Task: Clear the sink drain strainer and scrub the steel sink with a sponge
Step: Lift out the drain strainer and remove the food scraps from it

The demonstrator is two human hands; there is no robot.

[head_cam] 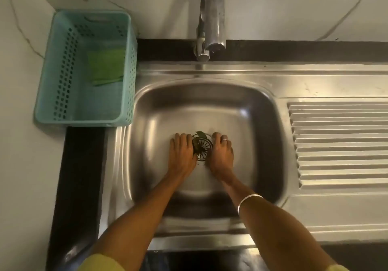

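Down in the steel sink (241,111), drain strainer (203,149) at the middle of the basin floor, dark green leaves (198,137) on its upper left. Left hand (181,154) and right hand (221,155) flat against either side of it, fingers touching its rim; whether gripping it, cannot tell. Green sponge (106,66) well apart, inside the teal basket (52,82) on the left counter. Tap (211,19) above.

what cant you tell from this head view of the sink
- Head view: strainer edges, hidden by left hand and right hand; grip unclear.
- Dark leafy debris: too blurred to identify.
- Faucet top: cut off by frame edge.
- Green sponge: partly behind basket wall.
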